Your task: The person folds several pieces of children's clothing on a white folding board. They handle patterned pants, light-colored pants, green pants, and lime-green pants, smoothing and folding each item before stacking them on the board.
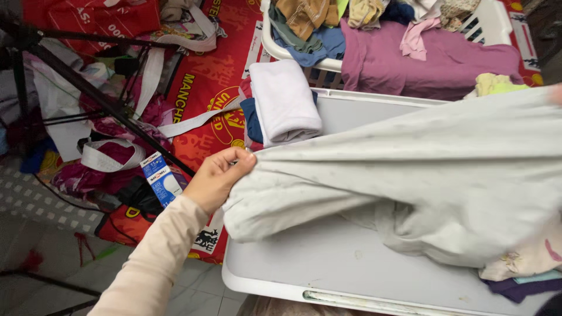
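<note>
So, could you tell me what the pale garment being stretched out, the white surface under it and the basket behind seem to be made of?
Pale garment: soft knit fabric, likely cotton jersey, matte; it drapes and creases where the left hand pinches it. White surface: seemingly hard plastic, smooth, slightly glossy, with a moulded rim. Basket: white rigid plastic with slotted walls.

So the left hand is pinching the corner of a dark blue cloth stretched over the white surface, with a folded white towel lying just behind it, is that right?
Not quite: the cloth is pale grey-white, not dark blue. The head view shows the left hand pinching its corner, stretched over the white surface, with the folded white towel just behind.
</note>
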